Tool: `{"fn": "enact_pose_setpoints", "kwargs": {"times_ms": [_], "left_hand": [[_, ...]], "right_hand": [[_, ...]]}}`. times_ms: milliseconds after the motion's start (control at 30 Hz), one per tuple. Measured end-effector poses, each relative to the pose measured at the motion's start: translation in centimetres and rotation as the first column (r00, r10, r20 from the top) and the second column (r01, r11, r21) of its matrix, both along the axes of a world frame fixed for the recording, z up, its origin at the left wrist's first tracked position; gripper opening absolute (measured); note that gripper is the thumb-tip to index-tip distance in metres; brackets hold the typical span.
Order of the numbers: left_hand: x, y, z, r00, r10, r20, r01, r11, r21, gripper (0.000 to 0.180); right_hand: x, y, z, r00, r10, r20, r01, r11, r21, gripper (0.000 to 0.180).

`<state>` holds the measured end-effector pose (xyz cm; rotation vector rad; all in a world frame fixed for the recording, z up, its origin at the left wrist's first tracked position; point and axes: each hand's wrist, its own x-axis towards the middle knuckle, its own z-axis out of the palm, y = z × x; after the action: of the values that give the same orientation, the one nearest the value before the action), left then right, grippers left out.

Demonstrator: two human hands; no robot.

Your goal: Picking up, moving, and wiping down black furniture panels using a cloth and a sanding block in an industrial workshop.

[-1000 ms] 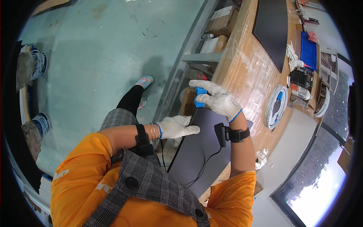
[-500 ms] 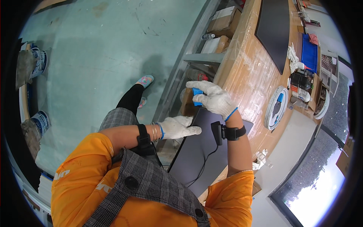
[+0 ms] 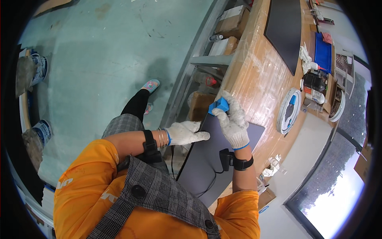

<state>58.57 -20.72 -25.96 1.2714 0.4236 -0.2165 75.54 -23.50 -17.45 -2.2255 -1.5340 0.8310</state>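
Note:
A dark grey flat panel (image 3: 210, 157) lies in front of me, partly over the edge of the wrapped workbench. My left hand (image 3: 185, 133), in a white knitted glove, grips its left edge with the thumb on top; the fingertips are partly hidden. My right hand (image 3: 234, 123), gloved the same way, pinches a small blue block-like piece (image 3: 219, 105) between thumb and fingers. That piece sits at the panel's far corner and appears to touch its edge. Each wrist wears a black strap, and a cable runs across the panel from the right one.
Another dark panel (image 3: 284, 34) lies farther along the bench (image 3: 258, 79). On the right are a white coiled roll (image 3: 289, 111), a blue tray (image 3: 323, 53), bottles and a carton. Cardboard boxes (image 3: 232, 22) sit on the shelf below. Buckets (image 3: 41, 131) stand at the left.
My right hand has turned and drawn slightly closer, bringing the blue piece from beyond the panel's far edge onto its corner. My left hand stays at the panel's edge.

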Motion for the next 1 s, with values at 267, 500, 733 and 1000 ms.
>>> {"fn": "enact_pose_setpoints", "kwargs": {"times_ms": [267, 500, 733, 1000], "left_hand": [[0.1, 0.6, 0.1, 0.994, -0.1, -0.049, 0.101, 0.994, 0.029, 0.078], [0.2, 0.7, 0.0, 0.994, -0.106, 0.008, 0.105, 0.994, 0.012, 0.073], [0.6, 0.6, 0.3, 0.996, -0.092, -0.019, 0.091, 0.995, -0.031, 0.067], [0.8, 0.9, 0.0, 0.983, -0.172, -0.069, 0.175, 0.984, 0.034, 0.065]], "right_hand": [[1.1, -1.1, 0.1, 0.963, 0.099, 0.249, -0.106, 0.994, 0.014, 0.046], [-2.3, -0.1, 0.2, 0.978, 0.025, 0.207, -0.038, 0.997, 0.061, 0.049], [2.0, -4.0, -0.3, 0.91, -0.122, 0.396, 0.093, 0.991, 0.092, 0.047], [1.6, -3.6, 0.1, 0.903, -0.056, 0.425, -0.009, 0.989, 0.149, 0.051]]}}
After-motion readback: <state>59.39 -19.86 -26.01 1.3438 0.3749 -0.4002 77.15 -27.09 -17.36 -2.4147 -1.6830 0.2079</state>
